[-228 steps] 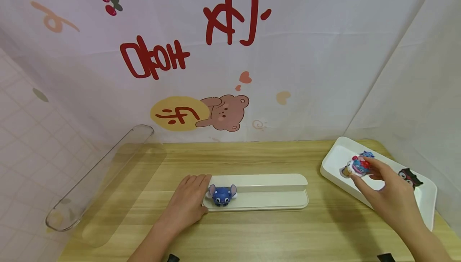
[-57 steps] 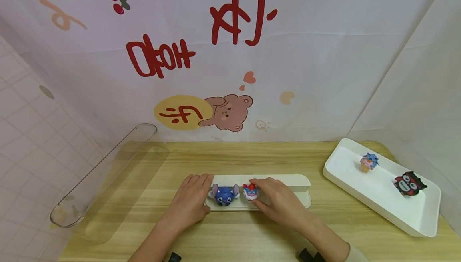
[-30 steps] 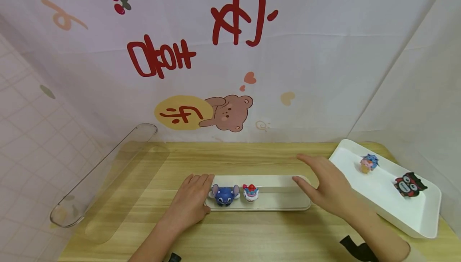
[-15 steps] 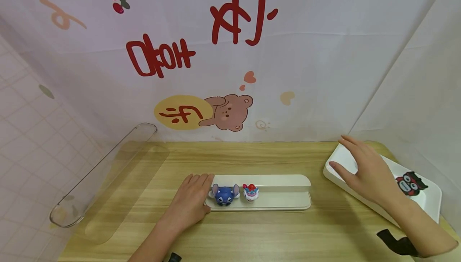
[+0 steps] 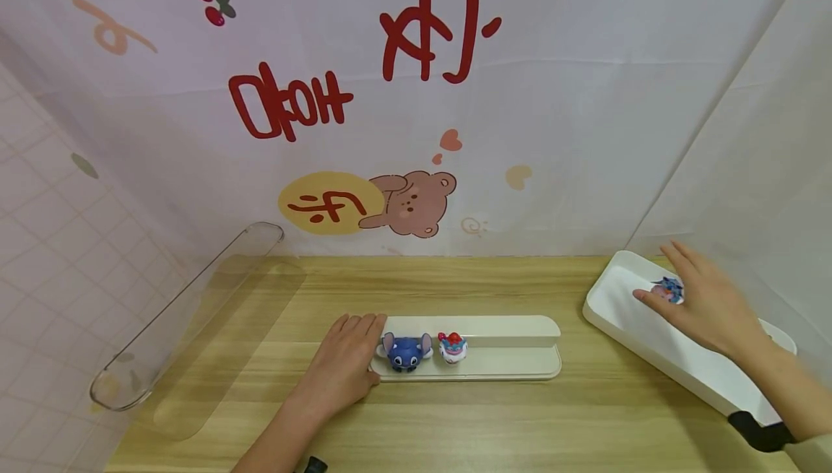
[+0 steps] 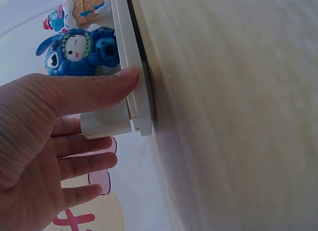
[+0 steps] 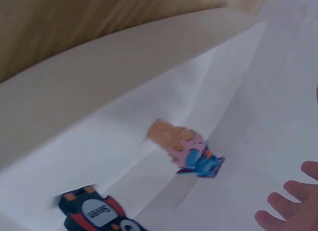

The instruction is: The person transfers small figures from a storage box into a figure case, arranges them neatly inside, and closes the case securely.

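Note:
My left hand [image 5: 341, 361] grips the left end of a white stepped display base [image 5: 507, 361], thumb on its front edge in the left wrist view. On the base's lower step stands a blue big-eared figurine [image 5: 406, 353]. Beside it is a red, white and blue figurine [image 5: 452, 348] with a cone-like body [image 6: 88, 10]. My right hand [image 5: 708, 307] hovers over a white tray [image 5: 601, 307], fingers spread and holding nothing. Near its thumb and forefinger lies a pink and blue ice-cream-cone figurine [image 7: 185, 147]. A black and red owl figurine [image 7: 99, 211] lies further along the tray, hidden in the head view.
A long transparent cover [image 5: 188, 289] with rounded ends stands on the wooden table [image 5: 416, 422] at the left. A printed white cloth [image 5: 572, 133] hangs behind the table and along the right side.
My right hand has brought the red, white and blue figurine from the tray to the base, let go of it, and returned over the tray. My left hand has stayed on the base.

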The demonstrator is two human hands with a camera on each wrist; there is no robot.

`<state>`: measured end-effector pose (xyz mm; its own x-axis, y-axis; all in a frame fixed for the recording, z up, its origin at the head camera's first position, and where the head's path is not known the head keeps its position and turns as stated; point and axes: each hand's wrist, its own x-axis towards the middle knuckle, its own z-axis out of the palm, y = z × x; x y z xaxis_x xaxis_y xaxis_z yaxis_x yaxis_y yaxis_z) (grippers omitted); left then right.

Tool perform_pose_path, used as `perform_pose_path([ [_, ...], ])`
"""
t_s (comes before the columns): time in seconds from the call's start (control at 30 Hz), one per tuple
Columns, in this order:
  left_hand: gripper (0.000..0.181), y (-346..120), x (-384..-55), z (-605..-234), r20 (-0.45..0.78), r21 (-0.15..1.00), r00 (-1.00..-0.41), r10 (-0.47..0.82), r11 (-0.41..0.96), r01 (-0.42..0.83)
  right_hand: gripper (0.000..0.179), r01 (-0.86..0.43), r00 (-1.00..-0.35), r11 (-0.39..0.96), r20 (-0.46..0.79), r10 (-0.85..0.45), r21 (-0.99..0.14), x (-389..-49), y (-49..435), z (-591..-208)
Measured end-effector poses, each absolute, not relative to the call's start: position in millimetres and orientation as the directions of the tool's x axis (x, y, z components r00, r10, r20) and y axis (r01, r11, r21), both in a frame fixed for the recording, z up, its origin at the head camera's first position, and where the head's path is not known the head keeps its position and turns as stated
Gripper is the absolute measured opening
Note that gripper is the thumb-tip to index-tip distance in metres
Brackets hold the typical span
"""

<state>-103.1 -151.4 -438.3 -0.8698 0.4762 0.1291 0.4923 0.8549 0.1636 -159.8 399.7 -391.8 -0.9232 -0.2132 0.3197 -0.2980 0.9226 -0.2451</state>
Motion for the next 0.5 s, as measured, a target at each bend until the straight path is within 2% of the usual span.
perform_pose_path([
  [0.27,0.093,-152.2,-102.6,-438.2,0.125,0.174,-0.873,0.471,0.856,0.487,0.104,-0.248,-0.952,0.944,0.233,-0.196,-0.219,-169.9,422.4,-405.9],
  [0.5,0.093,-152.2,-103.2,-438.9,0.129,0.177,-0.872,0.473,0.854,0.489,0.09,-0.248,-0.952,0.955,0.221,-0.21,-0.165,-178.9,438.5,-415.1],
])
